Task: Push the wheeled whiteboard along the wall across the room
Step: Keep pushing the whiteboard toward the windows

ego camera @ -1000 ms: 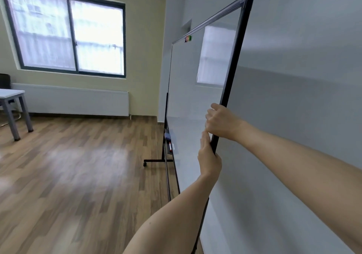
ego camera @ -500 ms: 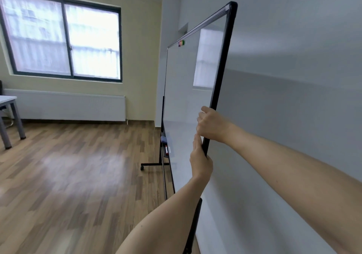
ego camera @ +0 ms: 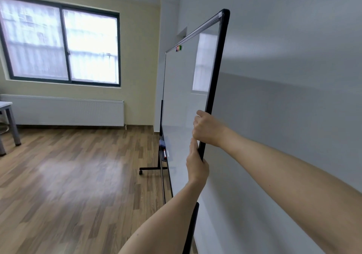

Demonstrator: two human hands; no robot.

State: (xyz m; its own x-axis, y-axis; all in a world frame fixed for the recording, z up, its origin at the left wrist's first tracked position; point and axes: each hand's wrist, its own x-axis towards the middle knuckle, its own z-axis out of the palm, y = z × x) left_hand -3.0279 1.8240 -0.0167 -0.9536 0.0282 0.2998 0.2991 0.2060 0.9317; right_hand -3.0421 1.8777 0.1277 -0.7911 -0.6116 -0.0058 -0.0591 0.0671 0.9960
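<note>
Beside wall (ego camera: 284, 58), hands on whiteboard (ego camera: 188, 89)

A sparse office or meeting room: a wheeled whiteboard (ego camera: 186, 101) stands along a plain grey wall (ego camera: 284, 77), with laminate wood floor (ego camera: 68, 175), a wide window (ego camera: 60, 46), and a white radiator (ego camera: 64, 109) beneath it.

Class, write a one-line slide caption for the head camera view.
Both hands, right hand above left hand, grip the wheeled whiteboard by its near black edge beside the grey wall.
</note>
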